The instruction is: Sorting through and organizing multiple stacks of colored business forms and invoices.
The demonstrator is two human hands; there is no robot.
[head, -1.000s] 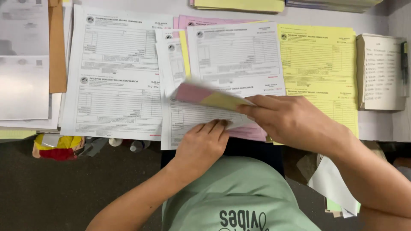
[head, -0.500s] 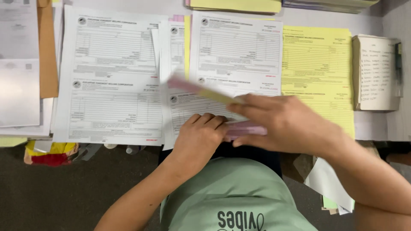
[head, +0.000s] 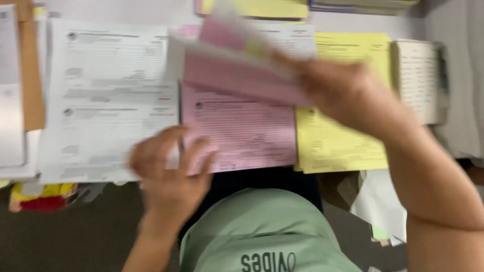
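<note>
My right hand (head: 348,95) grips a lifted sheaf of sheets (head: 237,70), white on top with pink and yellow under it, raised and folded back over the desk. Under it a pink form (head: 242,131) lies flat in the middle stack. My left hand (head: 169,171) rests with spread fingers on the lower left corner of that pink form, beside the white forms (head: 108,100) to the left. A yellow form stack (head: 338,146) lies to the right, partly hidden by my right hand. The picture is blurred by motion.
A small lined notebook (head: 418,80) sits at the far right. A brown envelope (head: 30,75) and more white papers lie at the left edge. Yellow and pink pads (head: 267,7) sit at the top. A red and yellow packet (head: 40,196) lies below the desk edge.
My right hand has swung the top sheets up and away from me, uncovering the pink form. My left hand has slid left and down to the form's corner. The camera has moved closer.
</note>
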